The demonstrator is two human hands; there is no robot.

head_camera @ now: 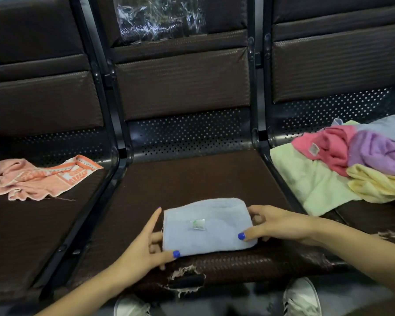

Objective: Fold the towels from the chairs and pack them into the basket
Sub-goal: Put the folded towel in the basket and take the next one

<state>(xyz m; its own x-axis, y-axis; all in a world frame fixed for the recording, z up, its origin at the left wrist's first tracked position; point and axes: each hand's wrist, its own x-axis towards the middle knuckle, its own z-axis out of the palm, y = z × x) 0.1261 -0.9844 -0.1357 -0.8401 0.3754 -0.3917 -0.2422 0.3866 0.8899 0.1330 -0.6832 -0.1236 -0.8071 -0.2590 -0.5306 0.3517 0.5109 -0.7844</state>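
At the bottom of the frame two white shoes (pixel 301 297) show below the torn front edge of the middle seat (pixel 192 179), where the covering has split and pale padding shows through. Just above that, low in the centre, lies the folded blue towel (pixel 217 233), a compact rectangle with a small white label facing up. The left hand (pixel 146 245) holds its left edge, thumb on top at the near corner and fingers seemingly tucked beneath, with the forefinger stretched out along the side; the right hand (pixel 274 222) grips the right edge the same way, thumb pressing the top and fingers curled at the side. The towel looks light, soft and limp, so it would likely sag or spring open if lifted by one corner; holding both short edges and pinching all the layers together, or sliding a palm under it, seems the safer hold. Farther back at the left of the frame a crumpled orange-and-white towel (pixel 39 179) lies on the left seat (pixel 32 224). At the right edge, a loose pile of towels (pixel 351 163), green, pink, purple, yellow and pale blue, spreads over the right seat (pixel 360 215) and runs out of the picture, so their number cannot be counted. Crinkled clear plastic (pixel 160 17) clings to the middle backrest at the top. No basket is visible anywhere in view.
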